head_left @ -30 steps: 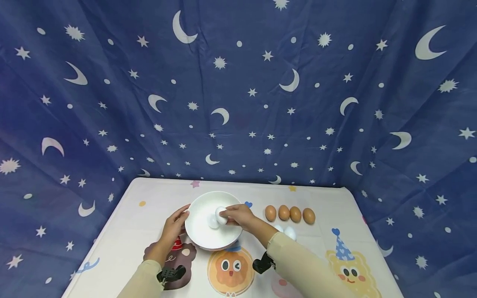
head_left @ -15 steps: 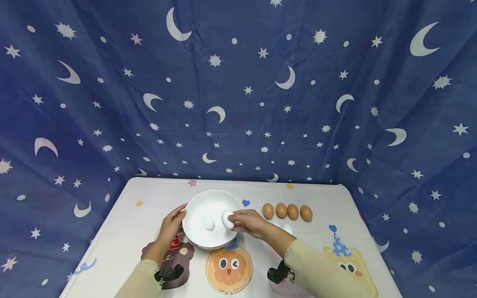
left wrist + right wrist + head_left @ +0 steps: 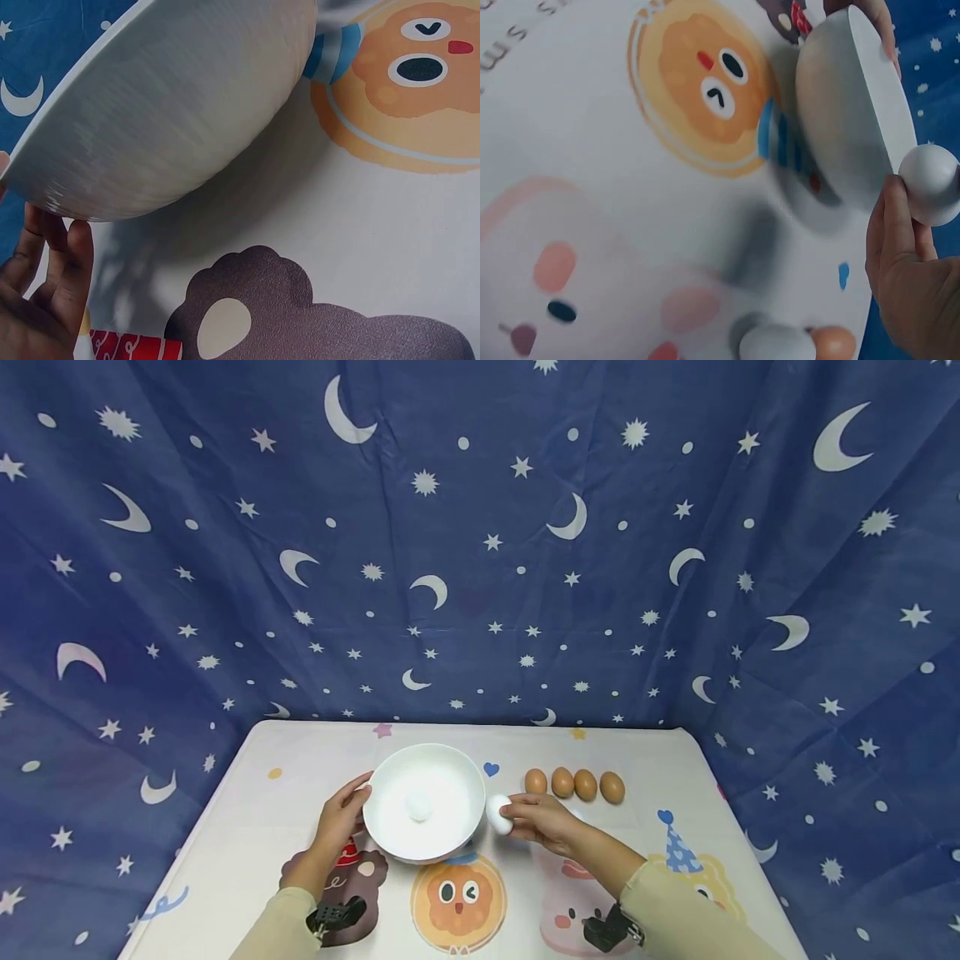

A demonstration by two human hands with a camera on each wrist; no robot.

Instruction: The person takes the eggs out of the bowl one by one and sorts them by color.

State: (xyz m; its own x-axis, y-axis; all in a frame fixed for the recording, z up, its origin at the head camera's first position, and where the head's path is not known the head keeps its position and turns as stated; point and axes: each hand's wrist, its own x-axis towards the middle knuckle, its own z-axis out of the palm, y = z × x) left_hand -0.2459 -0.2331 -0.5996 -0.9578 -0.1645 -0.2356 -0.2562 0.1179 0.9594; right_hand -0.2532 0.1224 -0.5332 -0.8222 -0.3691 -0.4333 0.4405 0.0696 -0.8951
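A white bowl (image 3: 450, 768) stands on the table, with one white egg (image 3: 418, 806) lying in it. My left hand (image 3: 341, 814) grips the bowl's left side; in the left wrist view its fingers (image 3: 79, 255) reach under the bowl wall while the thumb is at the rim. Just off the bowl's right rim, my right hand (image 3: 543, 818) pinches another white egg (image 3: 498, 814) between thumb and fingers. The right wrist view shows this held egg (image 3: 930, 184) overlapping the bowl's edge.
Several brown eggs (image 3: 585, 785) lie in a row to the right of the bowl. A white egg (image 3: 778, 343) lies near them, mostly hidden behind my right hand in the head view. A blue curtain (image 3: 480, 568) with moons and stars hangs behind the cartoon-printed table cover (image 3: 247, 827).
My right hand has carried its white egg from over the bowl's middle rightward past the rim. The other egg stays in the bowl. My left hand keeps its place on the bowl.
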